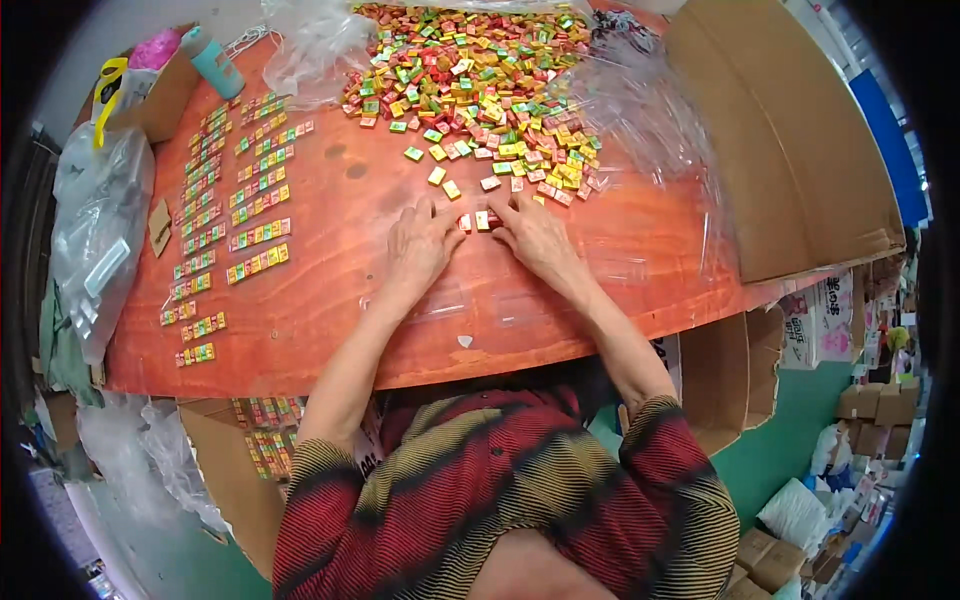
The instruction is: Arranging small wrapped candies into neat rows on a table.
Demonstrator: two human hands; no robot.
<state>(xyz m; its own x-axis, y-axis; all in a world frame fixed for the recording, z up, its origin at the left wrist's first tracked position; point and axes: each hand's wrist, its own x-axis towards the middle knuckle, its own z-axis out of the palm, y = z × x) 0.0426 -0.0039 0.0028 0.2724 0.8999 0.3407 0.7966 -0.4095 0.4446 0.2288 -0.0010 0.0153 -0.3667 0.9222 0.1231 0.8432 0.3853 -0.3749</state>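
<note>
Both of my hands work over the middle of the red-brown tabletop (350,260). My left hand (424,243) is closed, its thumb and fingertips at a small red-and-white box (464,222). Opposite it, my right hand (543,243) pinches a small yellow-and-white box (483,220), with a dark red side showing beside it. A narrow gap lies between the two boxes. Just beyond my fingers spreads a large heap of matching little boxes (480,90) in yellow, green, red and pink. Clear plastic trays (520,308) lie flat near my wrists.
Short rows of little boxes (258,263) stand on the left. A blue bottle (212,62) and a plastic bag (100,210) are beyond them. Clear plastic packaging (650,110) and a large cardboard box (780,140) take up the right. Below the table edge, another carton (235,470) holds packed rows.
</note>
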